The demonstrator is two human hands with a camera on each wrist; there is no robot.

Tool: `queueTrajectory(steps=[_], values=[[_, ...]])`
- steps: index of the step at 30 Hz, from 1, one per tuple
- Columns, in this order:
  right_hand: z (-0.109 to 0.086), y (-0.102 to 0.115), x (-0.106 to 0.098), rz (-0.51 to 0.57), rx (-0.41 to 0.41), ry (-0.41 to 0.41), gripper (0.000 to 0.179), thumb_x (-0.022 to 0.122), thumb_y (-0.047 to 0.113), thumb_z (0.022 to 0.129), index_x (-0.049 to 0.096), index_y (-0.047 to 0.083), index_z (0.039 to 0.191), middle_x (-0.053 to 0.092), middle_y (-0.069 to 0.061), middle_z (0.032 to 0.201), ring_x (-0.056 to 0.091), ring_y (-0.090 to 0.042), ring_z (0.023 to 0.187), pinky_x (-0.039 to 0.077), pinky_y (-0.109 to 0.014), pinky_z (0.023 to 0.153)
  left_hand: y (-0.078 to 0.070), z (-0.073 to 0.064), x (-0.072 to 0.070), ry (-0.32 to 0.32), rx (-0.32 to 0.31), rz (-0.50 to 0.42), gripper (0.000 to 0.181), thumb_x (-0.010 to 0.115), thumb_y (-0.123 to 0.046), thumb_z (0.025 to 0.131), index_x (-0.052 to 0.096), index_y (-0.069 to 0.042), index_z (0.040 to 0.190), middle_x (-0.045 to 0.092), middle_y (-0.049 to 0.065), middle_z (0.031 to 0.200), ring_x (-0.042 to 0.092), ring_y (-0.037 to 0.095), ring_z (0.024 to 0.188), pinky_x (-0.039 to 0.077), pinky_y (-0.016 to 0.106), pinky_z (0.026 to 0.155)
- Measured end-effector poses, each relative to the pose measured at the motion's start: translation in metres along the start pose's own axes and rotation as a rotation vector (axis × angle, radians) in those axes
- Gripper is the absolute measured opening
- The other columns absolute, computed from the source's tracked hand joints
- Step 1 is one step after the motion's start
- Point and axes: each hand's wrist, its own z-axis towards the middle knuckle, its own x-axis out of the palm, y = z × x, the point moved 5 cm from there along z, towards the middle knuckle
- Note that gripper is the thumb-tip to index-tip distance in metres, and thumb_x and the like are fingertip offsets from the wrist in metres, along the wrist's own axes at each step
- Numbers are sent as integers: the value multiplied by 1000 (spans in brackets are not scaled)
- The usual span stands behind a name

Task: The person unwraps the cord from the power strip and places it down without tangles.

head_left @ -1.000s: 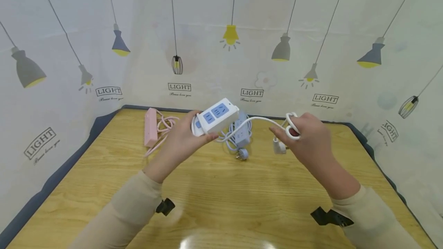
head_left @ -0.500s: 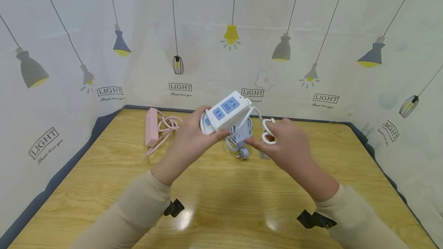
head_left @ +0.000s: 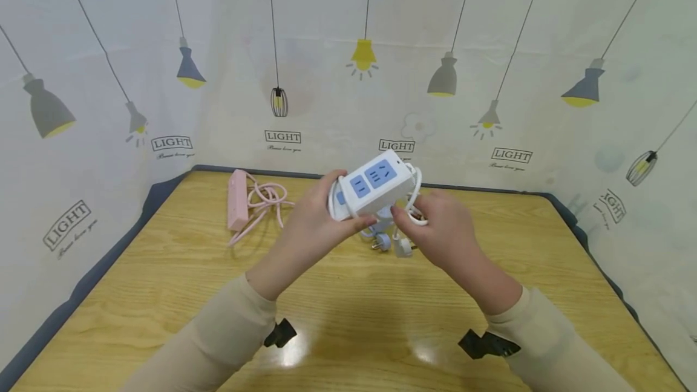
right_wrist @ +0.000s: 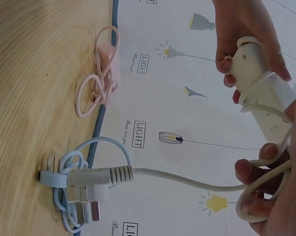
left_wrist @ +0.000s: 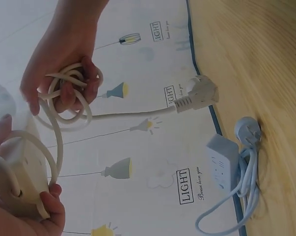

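A white power strip (head_left: 377, 182) with blue socket faces is held up over the table, tilted, its far end pointing right. My left hand (head_left: 313, 213) grips its near end, where a turn of white cord wraps round it. My right hand (head_left: 445, 221), close to the strip's far end, holds a bunch of the same cord (left_wrist: 71, 78) in loops between thumb and curled fingers. From that bunch the white plug (left_wrist: 199, 92) hangs on a length of cord. In the right wrist view, the plug (right_wrist: 89, 179) overlaps the blue cord behind it.
At the back left of the wooden table (head_left: 337, 295) lies a pink power strip (head_left: 237, 201) with a loosely looped pink cord (head_left: 267, 195). A light blue power strip (left_wrist: 223, 160) with its plug (head_left: 381, 242) lies behind my hands, mostly hidden in the head view. A printed curtain (head_left: 327, 77) surrounds the table.
My right hand has come left to the strip's far end, bringing cord and plug along. The stretched cord between the hands now bends in a loop. My left hand has shifted right with the strip.
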Motion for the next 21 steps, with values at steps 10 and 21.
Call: queueTrajectory(steps=[10,21], values=[[3,-22,5,101,116,20,28,61,27,93,74,4,103,63,-11,85,58,-27,77,49,-43,63,-8,-5,-4,111,1,-14,96,87,-36,73,36,-10,150,58,7,124,59,19,100,53,32,79],[12,-38,-6,37,137,11,23,55,18,96,60,7,77,58,-12,78,52,-29,72,42,-42,60,-2,-15,-1,296,130,117,102,89,-42,67,37,-10,150,57,6,121,57,15,96,50,33,80]])
